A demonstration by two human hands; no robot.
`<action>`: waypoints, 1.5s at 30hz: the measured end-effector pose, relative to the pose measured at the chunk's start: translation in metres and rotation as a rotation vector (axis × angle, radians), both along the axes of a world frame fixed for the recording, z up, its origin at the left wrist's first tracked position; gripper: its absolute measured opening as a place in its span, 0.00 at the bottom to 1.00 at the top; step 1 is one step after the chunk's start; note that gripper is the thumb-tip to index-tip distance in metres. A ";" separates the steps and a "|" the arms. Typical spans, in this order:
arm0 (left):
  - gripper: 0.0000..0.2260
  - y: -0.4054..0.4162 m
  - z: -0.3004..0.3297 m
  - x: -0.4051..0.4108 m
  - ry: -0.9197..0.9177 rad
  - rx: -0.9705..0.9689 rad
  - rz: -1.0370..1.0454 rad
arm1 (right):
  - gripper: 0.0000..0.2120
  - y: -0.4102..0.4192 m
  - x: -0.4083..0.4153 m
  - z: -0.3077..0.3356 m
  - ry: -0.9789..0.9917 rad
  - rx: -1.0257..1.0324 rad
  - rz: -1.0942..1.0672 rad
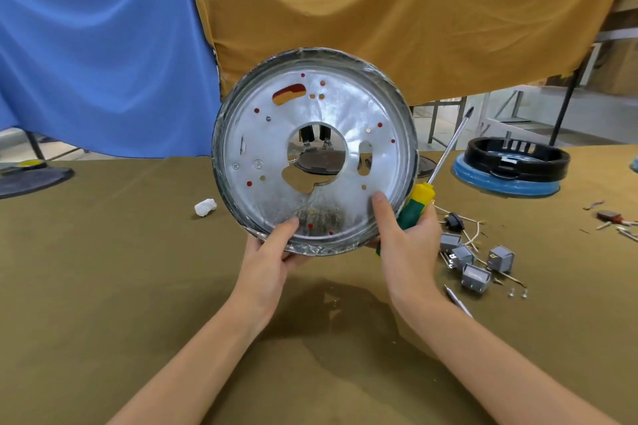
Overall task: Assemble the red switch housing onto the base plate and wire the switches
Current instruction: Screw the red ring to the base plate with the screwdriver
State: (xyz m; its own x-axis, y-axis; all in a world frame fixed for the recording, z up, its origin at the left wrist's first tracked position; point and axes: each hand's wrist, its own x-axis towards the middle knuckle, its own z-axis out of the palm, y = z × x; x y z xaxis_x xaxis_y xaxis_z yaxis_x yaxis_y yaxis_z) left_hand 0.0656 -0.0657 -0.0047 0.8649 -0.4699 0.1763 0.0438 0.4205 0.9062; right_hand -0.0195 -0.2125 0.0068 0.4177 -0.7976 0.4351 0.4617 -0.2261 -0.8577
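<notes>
I hold the round silver base plate (345, 107) upright in front of me, its flat face toward the camera. Red shows through its slot and small holes, so the red switch housing (289, 92) sits behind it, mostly hidden. My left hand (276, 245) grips the plate's lower rim, thumb on the face. My right hand (404, 235) pinches the lower right rim and also holds a yellow-green screwdriver (419, 202), shaft pointing up and right. Several grey switches (476, 264) with wires lie on the table to the right.
The olive cloth table (138, 286) carries a white crumpled wad (205, 207), two loose screws (517, 293), a black ring on a blue disc (511, 162) at the right, small parts (611, 219) near the right edge and a dark disc (31, 179) at the left.
</notes>
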 end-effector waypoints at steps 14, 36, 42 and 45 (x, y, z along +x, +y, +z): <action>0.26 0.003 0.003 -0.003 -0.040 0.008 -0.016 | 0.03 -0.003 -0.003 0.003 0.054 -0.048 -0.121; 0.36 0.006 0.012 -0.009 -0.033 -0.090 -0.168 | 0.08 -0.003 -0.008 0.013 -0.077 -0.181 -0.187; 0.33 0.007 0.013 -0.010 -0.047 -0.115 -0.172 | 0.08 -0.002 -0.009 0.014 -0.074 -0.186 -0.171; 0.29 0.008 0.012 -0.010 -0.034 -0.138 -0.180 | 0.07 -0.001 -0.010 0.012 -0.061 -0.178 -0.162</action>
